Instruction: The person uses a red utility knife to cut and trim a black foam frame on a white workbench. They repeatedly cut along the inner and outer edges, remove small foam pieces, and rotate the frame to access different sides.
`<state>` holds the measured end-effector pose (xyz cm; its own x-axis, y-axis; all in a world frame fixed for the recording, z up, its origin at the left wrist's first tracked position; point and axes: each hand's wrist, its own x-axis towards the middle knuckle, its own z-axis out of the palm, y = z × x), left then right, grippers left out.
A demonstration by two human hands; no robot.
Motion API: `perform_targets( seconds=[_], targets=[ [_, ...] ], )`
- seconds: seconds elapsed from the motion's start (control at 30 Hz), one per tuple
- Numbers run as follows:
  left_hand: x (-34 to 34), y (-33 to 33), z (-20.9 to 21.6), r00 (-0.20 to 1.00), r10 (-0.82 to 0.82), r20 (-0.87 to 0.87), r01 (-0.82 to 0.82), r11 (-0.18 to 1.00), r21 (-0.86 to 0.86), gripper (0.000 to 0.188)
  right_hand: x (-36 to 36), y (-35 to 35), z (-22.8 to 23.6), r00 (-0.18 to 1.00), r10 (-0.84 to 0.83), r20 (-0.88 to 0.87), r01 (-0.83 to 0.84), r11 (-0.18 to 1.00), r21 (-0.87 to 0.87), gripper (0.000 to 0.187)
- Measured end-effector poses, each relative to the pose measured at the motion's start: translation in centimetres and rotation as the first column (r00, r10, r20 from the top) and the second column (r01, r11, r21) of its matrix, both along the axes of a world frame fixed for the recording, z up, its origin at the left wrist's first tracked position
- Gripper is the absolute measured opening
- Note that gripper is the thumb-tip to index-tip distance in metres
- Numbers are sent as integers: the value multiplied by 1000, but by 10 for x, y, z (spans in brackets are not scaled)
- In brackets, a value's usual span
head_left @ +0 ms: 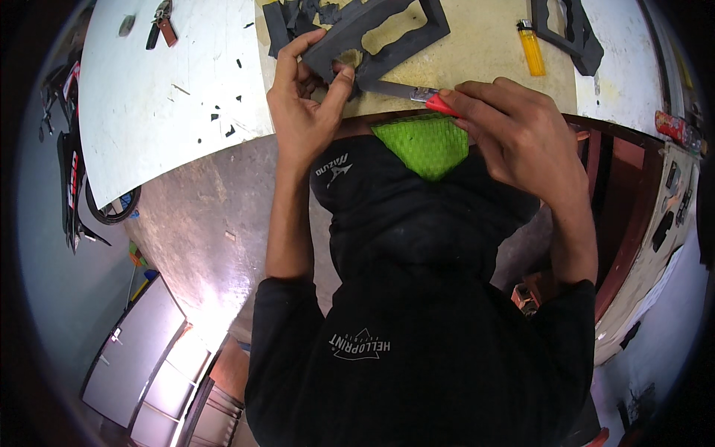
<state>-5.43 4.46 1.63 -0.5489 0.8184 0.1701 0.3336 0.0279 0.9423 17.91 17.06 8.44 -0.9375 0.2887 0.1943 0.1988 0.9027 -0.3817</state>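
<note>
My left hand grips the near left end of a dark grey foam piece that has wavy-edged cut-outs. Its thumb is at the smaller opening, with fingers curled around the edge. In my right hand is a utility knife with a red handle and a long extended blade. The blade points left, and its tip is at the foam's near edge close to my left thumb. Whether it has entered the foam I cannot tell. Below the knife, a bright green mesh cloth hangs at the table's edge over my lap.
Dark foam scraps lie behind the held piece. To the right are a yellow lighter and another foam frame. Keys with a brown fob and small dark crumbs lie on the white tabletop at left. A bicycle wheel stands beyond it.
</note>
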Motion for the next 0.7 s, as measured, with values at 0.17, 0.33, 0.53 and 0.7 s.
perform_targets(
  seconds=[0.17, 0.33, 0.53, 0.7],
  targets=[
    [-1, -1, -3, 1000, -7, -18, 7, 1000, 6, 49, -2, 5, 1, 1000, 27, 6, -27, 1000, 4, 35],
    [-4, -3, -5, 999, -40, -37, 40, 999, 10, 50, -8, 13, 12, 997, 62, 48, -67, 992, 104, 35],
    [-7, -4, -10, 996, -68, -52, 68, 998, 8, 50, -15, 20, 28, 987, 84, 140, -110, 975, 191, 42],
    [-7, -3, -12, 999, -38, -34, 39, 999, 29, 49, -21, 24, 35, 984, 73, 163, -110, 966, 233, 30]
  ],
)
